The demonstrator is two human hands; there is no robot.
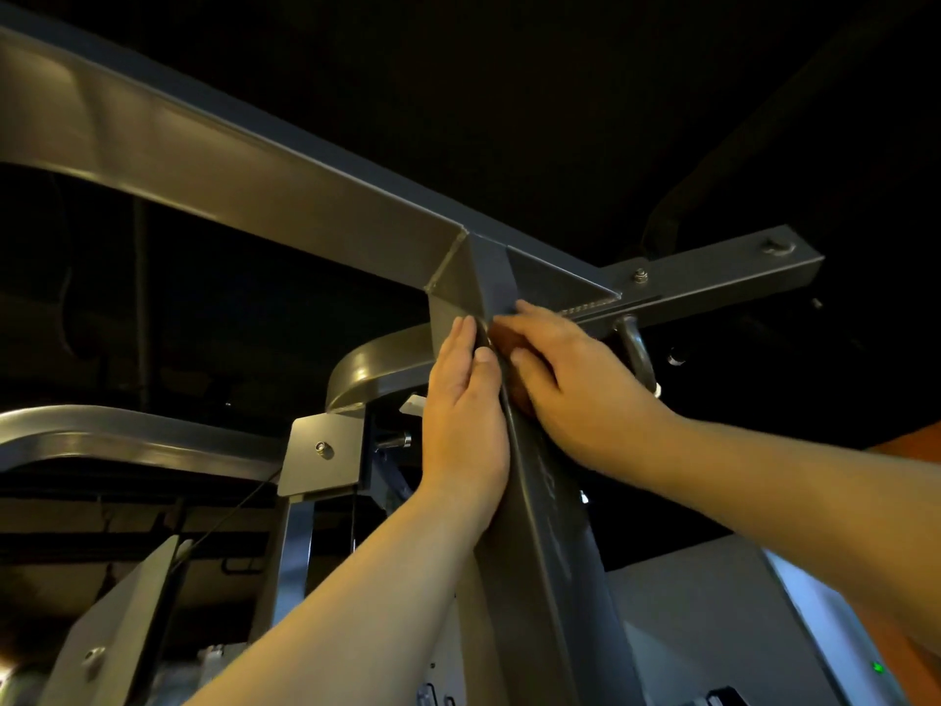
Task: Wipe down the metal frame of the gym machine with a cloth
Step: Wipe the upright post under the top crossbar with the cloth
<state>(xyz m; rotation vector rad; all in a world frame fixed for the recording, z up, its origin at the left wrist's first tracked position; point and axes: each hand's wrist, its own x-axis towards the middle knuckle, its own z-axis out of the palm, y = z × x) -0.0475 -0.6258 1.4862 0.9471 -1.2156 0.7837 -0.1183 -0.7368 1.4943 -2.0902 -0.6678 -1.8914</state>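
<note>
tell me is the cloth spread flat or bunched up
Bunched: only a small brownish wad of cloth shows under the right hand, pressed on the upright post. Most of it is hidden.

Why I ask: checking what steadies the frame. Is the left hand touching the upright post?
Touching. The head view shows the left hand laid flat against the left face of the upright post, no gap visible.
</note>
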